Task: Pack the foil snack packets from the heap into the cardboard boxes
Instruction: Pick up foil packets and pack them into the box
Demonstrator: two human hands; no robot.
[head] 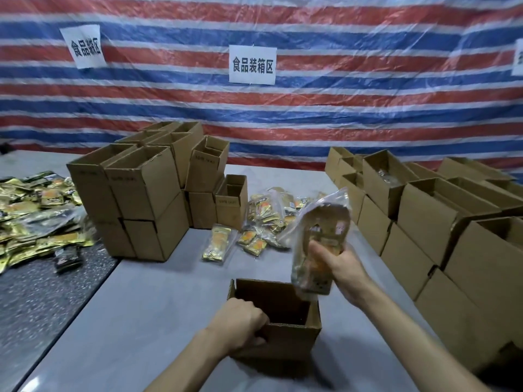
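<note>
An open cardboard box (294, 335) stands on the grey table in front of me. My left hand (240, 323) grips its near left wall, fingers curled over the rim. My right hand (342, 267) holds a clear plastic bag of foil snack packets (319, 239) upright, just above the box's right rear corner. More bagged and loose gold packets (263, 219) lie in a heap in the middle of the table. One bagged bundle (218, 243) lies apart at the heap's left.
Stacked open boxes (141, 199) stand at the left of the table. Several more boxes (441, 222) line the right side. A large spread of gold and black packets (36, 213) covers a dark speckled surface at far left. A striped tarp hangs behind.
</note>
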